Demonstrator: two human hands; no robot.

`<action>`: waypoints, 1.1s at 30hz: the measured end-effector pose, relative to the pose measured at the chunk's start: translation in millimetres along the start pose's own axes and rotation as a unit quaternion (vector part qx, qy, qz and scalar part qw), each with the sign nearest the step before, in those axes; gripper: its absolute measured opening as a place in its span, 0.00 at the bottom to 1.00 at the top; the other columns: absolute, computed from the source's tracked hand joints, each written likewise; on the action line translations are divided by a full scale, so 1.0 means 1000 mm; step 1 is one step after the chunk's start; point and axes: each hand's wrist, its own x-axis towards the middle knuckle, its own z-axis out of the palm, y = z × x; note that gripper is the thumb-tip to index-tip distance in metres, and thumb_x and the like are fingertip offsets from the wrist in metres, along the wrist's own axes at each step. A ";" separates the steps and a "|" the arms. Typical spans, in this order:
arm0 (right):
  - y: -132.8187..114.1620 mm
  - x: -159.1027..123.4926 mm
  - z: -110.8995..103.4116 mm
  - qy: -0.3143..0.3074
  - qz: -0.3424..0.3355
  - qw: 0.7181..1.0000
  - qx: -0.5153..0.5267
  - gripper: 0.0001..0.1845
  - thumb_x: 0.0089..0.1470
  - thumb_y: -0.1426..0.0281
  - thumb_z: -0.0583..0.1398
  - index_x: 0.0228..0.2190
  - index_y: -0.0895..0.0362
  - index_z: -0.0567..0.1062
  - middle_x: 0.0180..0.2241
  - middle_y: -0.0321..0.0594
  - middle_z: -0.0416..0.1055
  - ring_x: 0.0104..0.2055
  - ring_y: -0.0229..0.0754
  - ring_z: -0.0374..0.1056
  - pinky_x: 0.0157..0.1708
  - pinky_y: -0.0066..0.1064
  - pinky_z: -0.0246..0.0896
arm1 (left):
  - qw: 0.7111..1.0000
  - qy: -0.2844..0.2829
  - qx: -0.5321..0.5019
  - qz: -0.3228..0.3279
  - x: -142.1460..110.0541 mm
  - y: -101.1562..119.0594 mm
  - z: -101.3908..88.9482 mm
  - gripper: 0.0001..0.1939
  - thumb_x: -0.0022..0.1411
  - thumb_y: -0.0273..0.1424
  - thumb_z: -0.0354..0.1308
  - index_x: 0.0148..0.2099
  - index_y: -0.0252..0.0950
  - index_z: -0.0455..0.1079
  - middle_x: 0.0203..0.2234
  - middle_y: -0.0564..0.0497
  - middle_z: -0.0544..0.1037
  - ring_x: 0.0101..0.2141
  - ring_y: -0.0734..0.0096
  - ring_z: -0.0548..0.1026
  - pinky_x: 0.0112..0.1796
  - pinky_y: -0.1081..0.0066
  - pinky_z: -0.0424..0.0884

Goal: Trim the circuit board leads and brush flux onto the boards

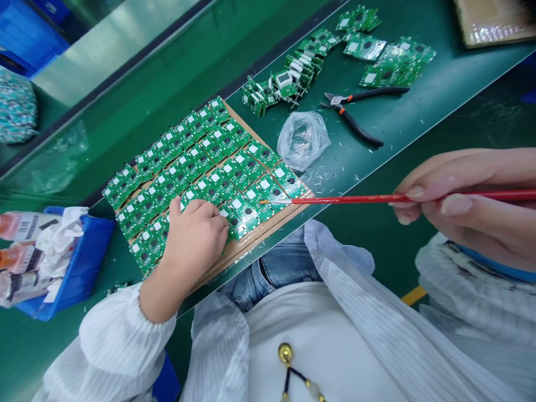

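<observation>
Along a green-topped assembly bench, a worker's left hand is pressing down on green circuit boards laid in rows on a cardboard tray. Its fingers are curled together, apparently steadying the boards, though this angle does not show whether they are pinching an edge. The right hand is pinching a red-handled brush between thumb and fingers, pen-fashion, and angling it low over the tray, perhaps for fine control. The tip is lying over the boards just beside the left hand, but it is too small to show whether it is touching them.

Beyond the tray, more boards are lying in loose heaps within reach, next to black-and-orange side cutters and a clear plastic bag holding pale clippings. The left hand is hiding several boards, the bag's crumpled film is blurring its contents, and a flat package is cut off by the top edge. At left, a blue plastic bin is holding tissue and labelled packets, with the frame cropping it and the packets only partly legible.
</observation>
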 end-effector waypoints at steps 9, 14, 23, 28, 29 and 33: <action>0.005 0.001 -0.005 -0.023 0.024 0.999 0.000 0.06 0.46 0.59 0.66 0.25 0.47 0.79 0.23 0.38 0.73 0.22 0.38 0.70 0.13 0.30 0.62 | 0.999 0.020 0.008 0.030 -0.002 0.000 0.000 0.13 0.59 0.28 0.52 0.27 0.39 0.76 0.27 0.48 0.76 0.36 0.54 0.72 0.47 0.36 0.57; 0.006 0.001 -0.005 -0.019 -0.007 1.000 0.004 0.05 0.49 0.61 0.65 0.26 0.48 0.79 0.23 0.38 0.73 0.23 0.37 0.70 0.14 0.28 0.62 | 0.998 0.026 0.028 0.043 0.001 0.003 -0.002 0.15 0.60 0.28 0.51 0.25 0.38 0.75 0.25 0.48 0.76 0.36 0.55 0.72 0.46 0.36 0.57; 0.007 -0.001 -0.006 -0.037 0.009 0.999 -0.009 0.06 0.49 0.60 0.64 0.26 0.48 0.78 0.23 0.38 0.73 0.23 0.36 0.70 0.14 0.28 0.63 | 0.998 0.020 0.017 0.054 -0.001 0.000 -0.001 0.12 0.59 0.28 0.53 0.26 0.40 0.75 0.26 0.50 0.75 0.36 0.56 0.72 0.47 0.38 0.57; 0.005 0.001 -0.004 -0.036 0.016 0.999 0.002 0.08 0.48 0.59 0.65 0.24 0.49 0.78 0.23 0.37 0.73 0.22 0.36 0.70 0.14 0.27 0.62 | 0.998 0.017 0.018 0.053 -0.003 0.000 -0.003 0.13 0.59 0.28 0.53 0.25 0.40 0.75 0.26 0.50 0.75 0.36 0.57 0.71 0.46 0.39 0.57; 0.005 0.001 -0.003 -0.035 0.016 0.999 0.002 0.08 0.48 0.59 0.65 0.24 0.49 0.78 0.23 0.37 0.73 0.22 0.36 0.70 0.14 0.28 0.62 | 0.998 0.018 0.018 0.051 -0.004 0.000 -0.003 0.13 0.59 0.28 0.53 0.25 0.40 0.75 0.26 0.49 0.75 0.36 0.57 0.71 0.47 0.39 0.57; 0.004 0.002 -0.002 -0.027 0.022 0.999 0.008 0.08 0.47 0.58 0.65 0.23 0.47 0.78 0.22 0.37 0.73 0.21 0.37 0.69 0.14 0.30 0.64 | 0.998 0.029 0.021 0.051 -0.006 -0.001 -0.002 0.13 0.59 0.28 0.53 0.24 0.40 0.74 0.26 0.49 0.75 0.36 0.57 0.71 0.47 0.39 0.57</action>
